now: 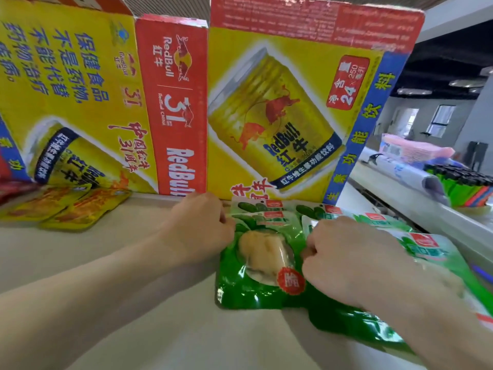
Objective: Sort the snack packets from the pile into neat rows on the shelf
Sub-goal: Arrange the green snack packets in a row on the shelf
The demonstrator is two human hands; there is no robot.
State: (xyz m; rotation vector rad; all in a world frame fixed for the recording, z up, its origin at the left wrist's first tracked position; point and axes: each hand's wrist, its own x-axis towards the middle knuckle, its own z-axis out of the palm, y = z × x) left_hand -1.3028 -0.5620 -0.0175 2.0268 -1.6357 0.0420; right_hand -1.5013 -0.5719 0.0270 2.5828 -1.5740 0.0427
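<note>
While the green packet (256, 276) lay at the right of the shelf (106, 263), gripped at its left edge by the left hand (202, 228), with overlapping packets (336, 321) pinched by the right hand (352, 260), the row could be skewed by uneven pushing

Two boxes stand side by side along the back of the shelf (133, 263), the left box (80, 89) filling the upper left of the frame, the right box (293, 102) the upper middle; small packets (66, 206) lie overlapping at middle left, at the left box's foot; large packets (261, 263) overlap at lower right, before the right box; the left hand (200, 225) sits at their left edge, the right hand (352, 260) on top; a counter (386, 188) at far right carries a roll (408, 172) and lighters (464, 182).
</note>
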